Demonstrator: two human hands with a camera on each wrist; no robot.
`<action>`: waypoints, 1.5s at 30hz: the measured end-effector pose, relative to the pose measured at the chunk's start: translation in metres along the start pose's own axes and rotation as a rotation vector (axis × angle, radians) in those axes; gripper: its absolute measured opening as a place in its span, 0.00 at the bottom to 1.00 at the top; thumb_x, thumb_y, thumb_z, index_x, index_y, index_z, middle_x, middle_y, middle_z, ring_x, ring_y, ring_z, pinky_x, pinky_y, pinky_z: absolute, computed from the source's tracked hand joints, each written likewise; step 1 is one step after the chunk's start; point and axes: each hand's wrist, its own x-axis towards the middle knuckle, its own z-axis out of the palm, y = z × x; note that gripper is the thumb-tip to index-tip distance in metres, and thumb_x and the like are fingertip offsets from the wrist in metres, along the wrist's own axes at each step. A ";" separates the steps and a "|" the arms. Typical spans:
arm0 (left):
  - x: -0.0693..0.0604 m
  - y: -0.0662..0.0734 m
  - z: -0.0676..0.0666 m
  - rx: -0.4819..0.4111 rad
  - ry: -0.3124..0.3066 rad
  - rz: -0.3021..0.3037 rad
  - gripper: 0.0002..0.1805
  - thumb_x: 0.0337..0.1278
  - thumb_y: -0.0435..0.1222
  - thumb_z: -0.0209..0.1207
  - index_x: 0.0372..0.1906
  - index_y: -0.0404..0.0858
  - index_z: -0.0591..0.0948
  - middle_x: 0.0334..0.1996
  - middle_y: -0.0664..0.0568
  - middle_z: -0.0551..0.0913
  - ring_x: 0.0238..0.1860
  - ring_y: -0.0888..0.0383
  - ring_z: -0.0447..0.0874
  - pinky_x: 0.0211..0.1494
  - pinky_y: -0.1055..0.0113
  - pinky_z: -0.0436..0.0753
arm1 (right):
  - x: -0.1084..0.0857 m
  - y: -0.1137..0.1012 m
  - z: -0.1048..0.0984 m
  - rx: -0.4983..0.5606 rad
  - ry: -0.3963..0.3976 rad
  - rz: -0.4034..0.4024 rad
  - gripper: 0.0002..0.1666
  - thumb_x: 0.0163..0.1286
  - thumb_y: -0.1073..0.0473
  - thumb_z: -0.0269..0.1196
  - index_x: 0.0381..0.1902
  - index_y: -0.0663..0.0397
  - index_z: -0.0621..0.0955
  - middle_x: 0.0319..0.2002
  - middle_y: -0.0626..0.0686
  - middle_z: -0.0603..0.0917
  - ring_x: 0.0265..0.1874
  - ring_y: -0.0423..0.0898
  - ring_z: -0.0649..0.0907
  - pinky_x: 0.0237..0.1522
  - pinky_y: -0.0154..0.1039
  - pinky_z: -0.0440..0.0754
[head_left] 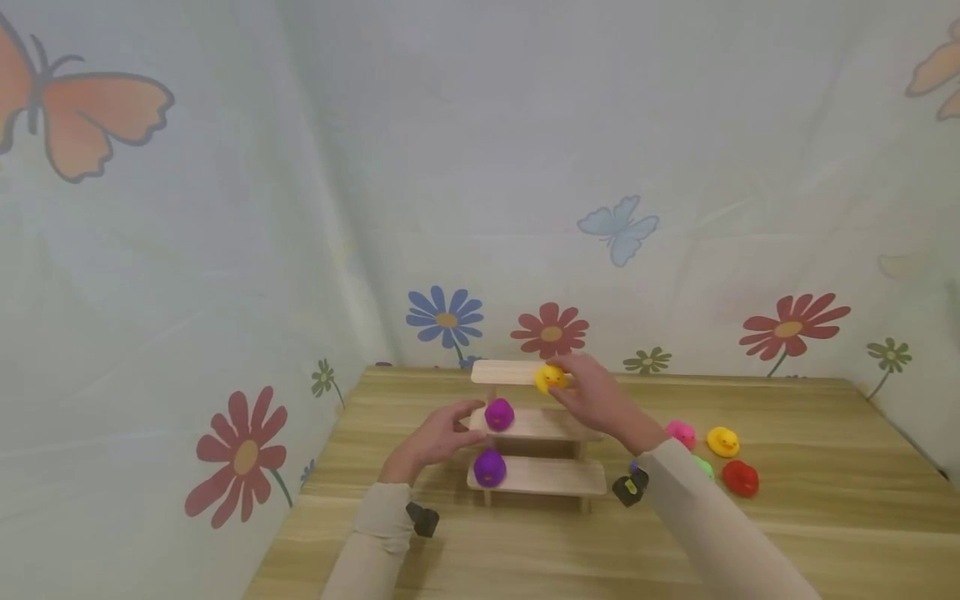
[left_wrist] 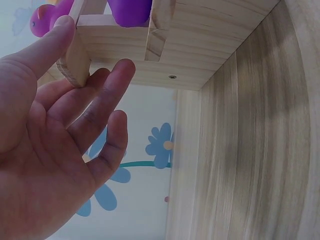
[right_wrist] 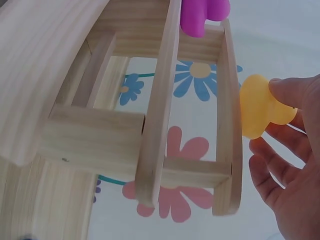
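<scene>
A yellow rubber duck [head_left: 550, 379] is pinched between the thumb and fingers of my right hand [head_left: 600, 402], at the top tier of a three-tier wooden stand [head_left: 551, 477]. In the right wrist view the duck [right_wrist: 256, 107] touches the top board. My left hand [head_left: 437, 435] grips the left end of the middle board, thumb on one side and fingers on the other, as the left wrist view shows with the hand [left_wrist: 60, 130]. A magenta duck [head_left: 498, 414] sits on the middle tier's left part, and a purple duck [head_left: 490, 468] on the bottom tier's left part.
Right of the stand, on the wooden table [head_left: 825, 500], lie a pink duck [head_left: 681, 432], another yellow duck [head_left: 723, 442], a red duck [head_left: 741, 478] and a green duck [head_left: 703, 467] partly hidden by my right sleeve. A flower-printed curtain [head_left: 480, 167] hangs behind.
</scene>
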 end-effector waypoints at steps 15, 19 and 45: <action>-0.001 0.003 -0.001 -0.004 -0.005 -0.007 0.33 0.58 0.45 0.61 0.67 0.39 0.66 0.62 0.43 0.71 0.44 0.53 0.82 0.45 0.61 0.81 | -0.026 0.010 -0.014 0.001 0.017 -0.039 0.24 0.62 0.61 0.65 0.55 0.62 0.75 0.48 0.56 0.80 0.45 0.53 0.77 0.48 0.50 0.78; -0.001 0.002 -0.001 -0.001 -0.006 -0.003 0.33 0.58 0.45 0.61 0.66 0.38 0.67 0.62 0.44 0.71 0.44 0.53 0.82 0.45 0.61 0.81 | -0.036 0.012 -0.019 0.013 0.003 -0.015 0.24 0.64 0.62 0.63 0.57 0.62 0.73 0.48 0.57 0.79 0.43 0.52 0.78 0.46 0.50 0.80; 0.000 0.003 0.000 0.001 0.005 -0.020 0.34 0.57 0.45 0.62 0.67 0.38 0.67 0.62 0.43 0.71 0.45 0.51 0.81 0.42 0.62 0.81 | -0.104 0.043 -0.054 -0.111 0.055 0.026 0.24 0.60 0.63 0.66 0.53 0.64 0.75 0.44 0.56 0.80 0.42 0.51 0.78 0.43 0.51 0.78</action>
